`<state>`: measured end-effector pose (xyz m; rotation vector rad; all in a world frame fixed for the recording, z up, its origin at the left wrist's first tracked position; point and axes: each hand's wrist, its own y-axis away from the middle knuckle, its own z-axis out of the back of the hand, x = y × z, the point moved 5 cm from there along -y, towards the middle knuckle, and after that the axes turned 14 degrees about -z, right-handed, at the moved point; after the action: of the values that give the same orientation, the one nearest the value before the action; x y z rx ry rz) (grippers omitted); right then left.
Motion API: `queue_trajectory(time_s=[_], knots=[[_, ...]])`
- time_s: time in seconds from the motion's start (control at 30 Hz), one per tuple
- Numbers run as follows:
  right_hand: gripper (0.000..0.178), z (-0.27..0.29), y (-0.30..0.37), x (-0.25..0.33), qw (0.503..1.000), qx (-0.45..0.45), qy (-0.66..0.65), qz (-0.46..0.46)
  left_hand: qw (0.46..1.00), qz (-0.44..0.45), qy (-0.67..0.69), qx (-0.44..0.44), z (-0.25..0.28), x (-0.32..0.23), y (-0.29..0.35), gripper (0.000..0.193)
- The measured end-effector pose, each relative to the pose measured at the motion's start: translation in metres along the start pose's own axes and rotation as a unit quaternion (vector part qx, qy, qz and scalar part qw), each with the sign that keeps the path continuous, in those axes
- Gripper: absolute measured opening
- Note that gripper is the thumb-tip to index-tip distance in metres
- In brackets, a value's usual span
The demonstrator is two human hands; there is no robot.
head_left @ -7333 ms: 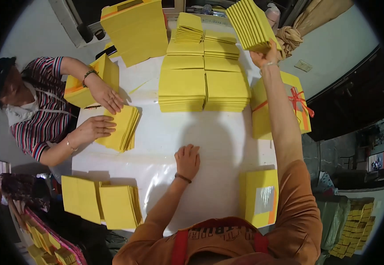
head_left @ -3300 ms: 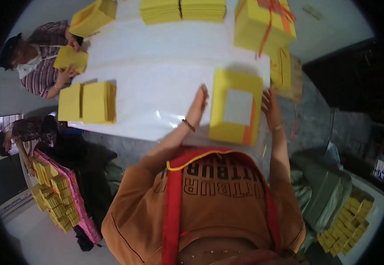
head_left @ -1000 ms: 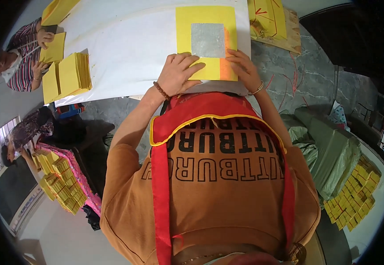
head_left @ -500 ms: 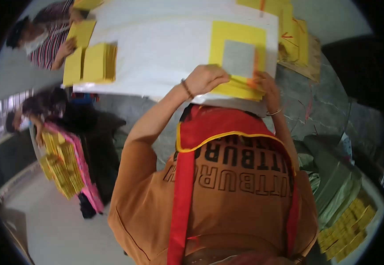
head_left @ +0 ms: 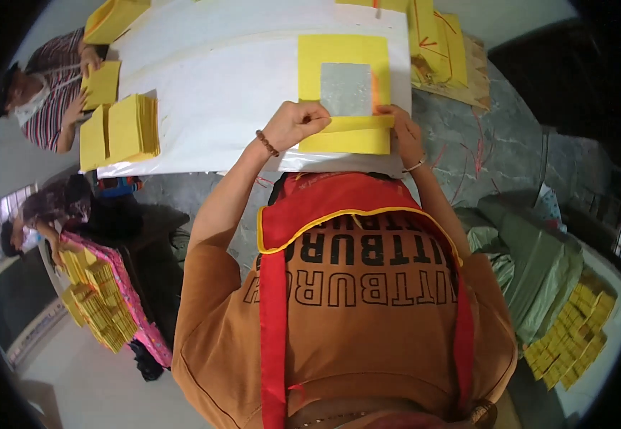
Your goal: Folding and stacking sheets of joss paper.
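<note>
The yellow paper sheet [head_left: 345, 71] with a silver square [head_left: 346, 89] in its middle lay flat at the near edge of the white table [head_left: 217, 86], its long axis running away from the person. Its near edge was folded up toward the silver square. The left hand [head_left: 297, 123] pinched that folded edge, and the right hand [head_left: 400, 129] pressed down on the fold's right end. A stack of yellow sheets [head_left: 133, 127] lay well apart to the left.
</note>
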<state>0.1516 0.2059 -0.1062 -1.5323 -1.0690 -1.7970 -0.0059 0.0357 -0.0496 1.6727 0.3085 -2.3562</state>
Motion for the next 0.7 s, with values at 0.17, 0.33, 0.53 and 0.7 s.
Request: queue_trajectory(time_s=[0.17, 0.33, 0.53, 0.7], knots=[[0.03, 0.0, -0.008, -0.009, 0.996, 0.051, -0.057, -0.037, 1.0, -0.004, 0.018, -0.022, -0.003, -0.003, -0.005, 0.013], [0.038, 0.007, -0.007, -0.009, 0.998, 0.005, 0.037, 0.046, 0.999, 0.018, 0.014, -0.027, -0.003, -0.003, -0.007, 0.016], [0.024, 0.007, 0.0, -0.004, 0.997, 0.019, 0.021, 0.066, 0.998, 0.053, 0.021, -0.03, -0.005, 0.003, -0.005, 0.015], [0.029, 0.005, -0.007, -0.004, 0.995, 0.012, 0.087, 0.047, 0.997, 0.036, 0.037, -0.048, -0.004, 0.008, -0.007, 0.014]])
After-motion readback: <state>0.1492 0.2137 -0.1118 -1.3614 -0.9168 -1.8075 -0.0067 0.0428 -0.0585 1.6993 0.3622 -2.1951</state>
